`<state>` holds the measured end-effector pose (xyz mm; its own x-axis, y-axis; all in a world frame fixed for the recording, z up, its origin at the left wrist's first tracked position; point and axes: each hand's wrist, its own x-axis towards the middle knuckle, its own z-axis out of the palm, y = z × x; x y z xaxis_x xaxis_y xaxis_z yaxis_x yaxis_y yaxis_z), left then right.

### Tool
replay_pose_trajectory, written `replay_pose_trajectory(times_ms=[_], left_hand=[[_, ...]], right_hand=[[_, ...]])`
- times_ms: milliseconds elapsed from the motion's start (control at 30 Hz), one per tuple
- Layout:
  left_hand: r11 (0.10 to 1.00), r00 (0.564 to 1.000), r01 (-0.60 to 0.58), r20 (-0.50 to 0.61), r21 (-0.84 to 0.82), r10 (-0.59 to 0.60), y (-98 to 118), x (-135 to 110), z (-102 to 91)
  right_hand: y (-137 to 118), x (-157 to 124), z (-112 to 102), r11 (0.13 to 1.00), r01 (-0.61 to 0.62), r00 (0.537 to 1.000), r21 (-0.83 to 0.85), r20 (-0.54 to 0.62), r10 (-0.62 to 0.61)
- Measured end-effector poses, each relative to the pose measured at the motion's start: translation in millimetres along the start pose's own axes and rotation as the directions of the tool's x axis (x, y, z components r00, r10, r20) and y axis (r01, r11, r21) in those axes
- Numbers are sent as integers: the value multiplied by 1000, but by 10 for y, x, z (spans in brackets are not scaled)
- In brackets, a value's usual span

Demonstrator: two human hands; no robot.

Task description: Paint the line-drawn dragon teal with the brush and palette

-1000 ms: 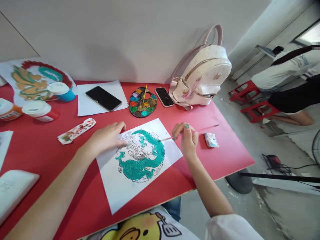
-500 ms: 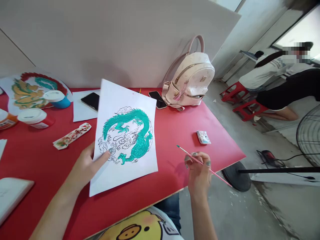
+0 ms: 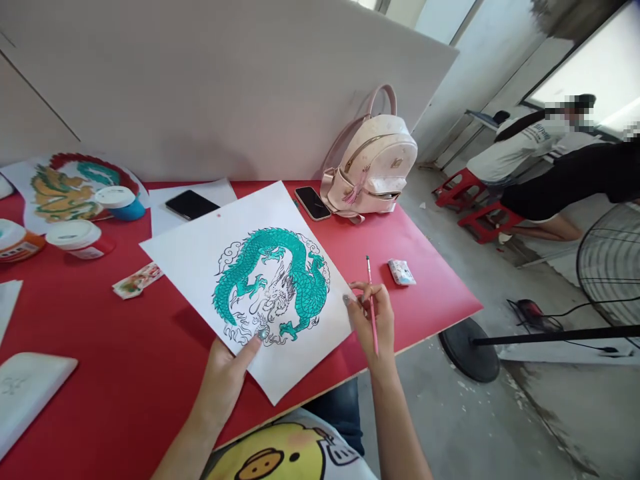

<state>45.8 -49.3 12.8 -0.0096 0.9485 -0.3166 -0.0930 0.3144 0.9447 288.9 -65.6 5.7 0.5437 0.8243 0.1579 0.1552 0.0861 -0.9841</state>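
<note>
A white sheet of paper (image 3: pixel 200 260) bears a round dragon drawing, its body painted teal and its head and flames left in black outline. My left hand (image 3: pixel 233 373) grips the lower left edge, thumb on the front and the other fingers hidden behind. At the right corner, my right hand (image 3: pixel 373 320) is closed around a thin pink paintbrush (image 3: pixel 371 300) with a teal tip pointing up. The thumb and a finger of that hand also touch the paper's edge. The sheet is held tilted above the red table (image 3: pixel 125 373).
Paint tubs (image 3: pixel 75 237) and a painted dragon picture (image 3: pixel 60 190) lie at the left, near a paint-stained strip (image 3: pixel 137 279). Two phones, a pink backpack (image 3: pixel 380 163) and a tissue pack (image 3: pixel 401 272) are farther back. Two people sit on red stools beyond a fan (image 3: pixel 613 267).
The paper has turned clockwise and shifted right and lower. My right hand has come in to its right edge, and the brush now points upward instead of to the left.
</note>
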Motion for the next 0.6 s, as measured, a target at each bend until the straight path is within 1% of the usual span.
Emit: replay_pose_trajectory(times_ms=[100,233,300,400,433,467,533,600], left_hand=[[987,994,97,61,-126,-90,-71,49,-81],[969,972,205,142,-140,-186,-199,142,-193],[960,961,239,177,-148,-212,-239,149,-171],[941,944,284,223,-185,-242,-242,110,-59],[934,941,297,230,-199,-250,-235,95,-20],[928,938,307,233,-209,-258,-229,82,13],[920,932,327,237,-215,-275,-228,70,49],[915,926,341,245,-215,-287,-241,74,53]], right_hand=[[34,91,-53,1000,19,999,-3,33,-19],[117,180,-131,999,33,995,-22,90,-31],[136,190,-162,994,74,994,-75,84,-68],[111,132,-159,965,170,985,-202,7,-172],[96,89,-134,958,190,980,-214,-16,-198],[83,35,-94,962,196,978,-191,-35,-207],[67,-101,32,971,230,973,-58,-8,-231],[67,-253,202,967,254,965,35,64,-256]])
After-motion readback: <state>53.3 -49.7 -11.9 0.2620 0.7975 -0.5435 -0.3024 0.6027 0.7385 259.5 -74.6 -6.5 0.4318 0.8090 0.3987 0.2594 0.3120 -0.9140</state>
